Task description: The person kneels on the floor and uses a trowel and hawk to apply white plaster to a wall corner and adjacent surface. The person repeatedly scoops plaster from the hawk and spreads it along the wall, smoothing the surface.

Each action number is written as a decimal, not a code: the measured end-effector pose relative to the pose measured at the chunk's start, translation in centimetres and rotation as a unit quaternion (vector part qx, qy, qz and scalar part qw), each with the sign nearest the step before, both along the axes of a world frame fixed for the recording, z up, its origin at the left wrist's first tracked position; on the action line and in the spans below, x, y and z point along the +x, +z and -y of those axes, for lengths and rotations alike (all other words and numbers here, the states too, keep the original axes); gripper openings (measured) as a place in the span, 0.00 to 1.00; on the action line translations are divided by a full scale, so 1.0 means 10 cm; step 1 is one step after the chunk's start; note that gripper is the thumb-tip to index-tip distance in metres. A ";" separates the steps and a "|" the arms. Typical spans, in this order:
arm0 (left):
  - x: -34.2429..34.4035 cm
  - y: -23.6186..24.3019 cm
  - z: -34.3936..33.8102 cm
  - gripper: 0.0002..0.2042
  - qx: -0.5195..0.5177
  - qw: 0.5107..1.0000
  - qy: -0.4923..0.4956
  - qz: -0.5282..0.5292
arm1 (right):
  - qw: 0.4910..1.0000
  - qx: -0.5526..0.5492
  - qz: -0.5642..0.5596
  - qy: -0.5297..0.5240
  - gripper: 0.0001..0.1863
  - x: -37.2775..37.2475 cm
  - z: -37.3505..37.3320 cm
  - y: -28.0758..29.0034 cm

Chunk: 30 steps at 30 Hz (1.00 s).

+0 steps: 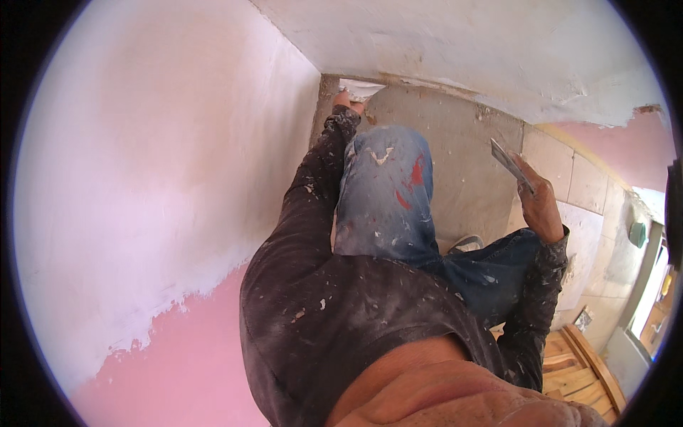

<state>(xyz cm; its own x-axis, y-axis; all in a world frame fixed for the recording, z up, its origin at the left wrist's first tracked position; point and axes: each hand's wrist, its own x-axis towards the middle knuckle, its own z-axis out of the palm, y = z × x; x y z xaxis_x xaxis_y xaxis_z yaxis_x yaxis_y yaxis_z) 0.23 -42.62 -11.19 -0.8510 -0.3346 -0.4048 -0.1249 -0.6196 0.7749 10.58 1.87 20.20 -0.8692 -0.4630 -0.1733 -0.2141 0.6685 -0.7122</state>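
My left arm reaches forward to the floor corner. There my left hand (348,104) is closed at the near edge of a white flat piece (361,90), which looks like a sheet or a plaster-smeared board; its exact kind is unclear, and some of the fingers are hidden. Raised at the right, my right hand (541,203) grips a plastering trowel (511,165), its thin grey blade seen nearly edge-on. The trowel is apart from the walls. My bent knee (388,192), in blue jeans with red and white paint marks, lies between my two hands.
The left wall (178,128) has whitish plaster over pink paint (185,349). Another plastered wall (455,43) meets it at the corner. Below are a grey floor (441,135), pale tiles (548,156), a wooden slatted piece (580,370) and a green object (637,234) near an opening.
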 end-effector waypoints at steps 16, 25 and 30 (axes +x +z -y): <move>-0.72 2.39 0.24 0.19 0.175 0.982 0.072 -0.026 | 0.999 -0.018 -0.040 0.007 0.23 0.12 -0.06 0.15; 0.56 3.53 -0.93 0.23 -0.004 0.950 -0.044 -0.308 | 0.894 -0.425 0.095 -0.101 0.17 0.12 -0.25 0.07; 0.91 3.77 -1.86 0.23 0.020 0.921 -0.126 -0.368 | 0.822 -0.536 0.028 -0.189 0.19 0.20 -0.13 0.15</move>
